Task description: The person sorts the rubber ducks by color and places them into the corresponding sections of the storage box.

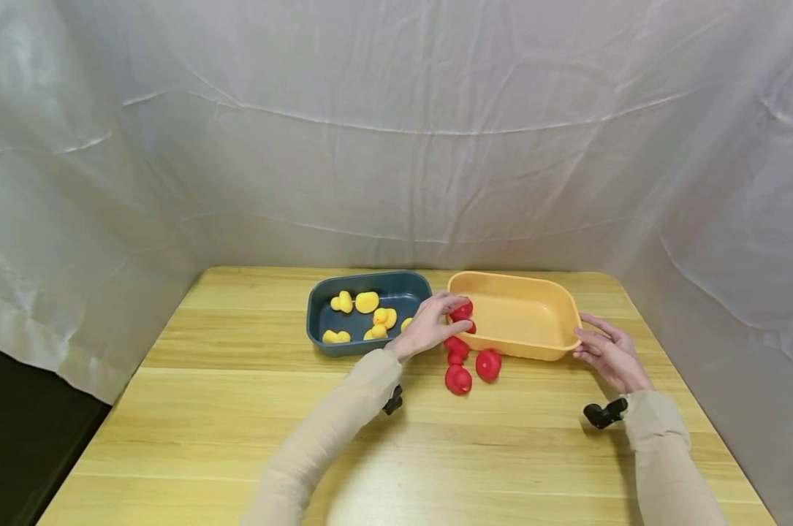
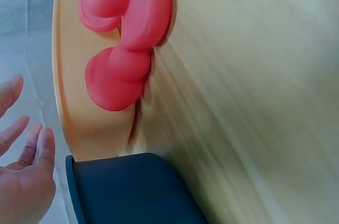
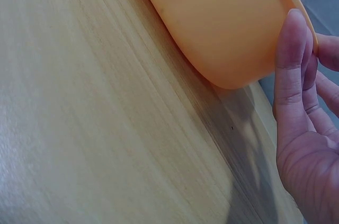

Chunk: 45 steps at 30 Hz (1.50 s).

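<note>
My left hand point(image 1: 454, 315) reaches to the left end of the orange bin point(image 1: 521, 279). Its fingers are spread on either side of a red duck point(image 1: 463, 310) at the rim. In the left wrist view the left hand point(image 2: 26, 155) is open and holds nothing, while two red ducks point(image 2: 124, 28) lie on the table against the orange bin point(image 2: 79, 113). Three more red ducks point(image 1: 458, 380) sit in front of the bin. My right hand point(image 1: 587, 337) touches the bin's right end, and in the right wrist view straight fingers point(image 3: 291, 60) lie against the orange bin point(image 3: 222, 23).
A dark blue bin point(image 1: 317, 310) holding several yellow ducks point(image 1: 367, 302) stands left of the orange one, almost touching it. Both sit toward the far side of a wooden table point(image 1: 238, 438). White cloth hangs behind and at both sides.
</note>
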{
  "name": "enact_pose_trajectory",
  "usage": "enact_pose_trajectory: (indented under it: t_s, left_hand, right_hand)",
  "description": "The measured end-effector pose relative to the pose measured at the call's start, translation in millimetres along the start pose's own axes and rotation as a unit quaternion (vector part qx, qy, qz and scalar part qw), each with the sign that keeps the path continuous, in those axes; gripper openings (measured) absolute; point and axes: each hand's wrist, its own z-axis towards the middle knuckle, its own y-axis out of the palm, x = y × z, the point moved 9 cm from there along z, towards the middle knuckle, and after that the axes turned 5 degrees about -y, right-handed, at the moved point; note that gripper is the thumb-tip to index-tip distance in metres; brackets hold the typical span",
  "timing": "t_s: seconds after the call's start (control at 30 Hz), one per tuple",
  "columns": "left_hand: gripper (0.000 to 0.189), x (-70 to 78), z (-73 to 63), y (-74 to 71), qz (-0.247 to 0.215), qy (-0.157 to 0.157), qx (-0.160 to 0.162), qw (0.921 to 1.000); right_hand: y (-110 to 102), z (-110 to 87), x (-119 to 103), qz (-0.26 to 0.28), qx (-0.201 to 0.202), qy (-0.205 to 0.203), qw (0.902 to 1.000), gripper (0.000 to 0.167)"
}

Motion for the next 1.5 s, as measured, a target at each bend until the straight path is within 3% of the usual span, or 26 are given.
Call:
enact_pose_trajectory:
  t_s: [0.1,0.27,0.43,0.57,1.2,1.5]
  left_hand:
    - [0.048,-2.3,-13.6,-1.7,-0.025,-0.007,-0.008,0.9996]
    - [0.048,-4.2,-38.8,-0.9,-0.044,0.007,-0.021,0.9988]
    - [0.046,-7.3,-60.1,4.8,-0.023,0.026,-0.023,0.9991]
    - [0.048,-14.3,-70.0,12.9,-0.009,0.016,-0.038,0.9991]
    - [0.049,-23.5,-73.6,26.3,0.006,-0.001,-0.086,0.9963]
    - [0.049,-26.4,-74.6,27.1,0.018,0.000,-0.086,0.9961]
  right_hand:
    - [1,0.2,0,0.002,-0.002,-0.005,1.0000,0.035]
    - [2,0.0,0,0.008,-0.004,-0.008,0.9999,0.036]
    - [1,-0.7,-1,0.011,-0.005,-0.007,0.9999,0.037]
    - [1,-0.5,-1,0.008,-0.004,-0.004,1.0000,0.036]
    - [-1,-0.8,0,0.011,0.004,-0.002,0.9999,0.035]
    - [-1,-1.0,-1,0.013,0.003,-0.003,0.9999,0.036]
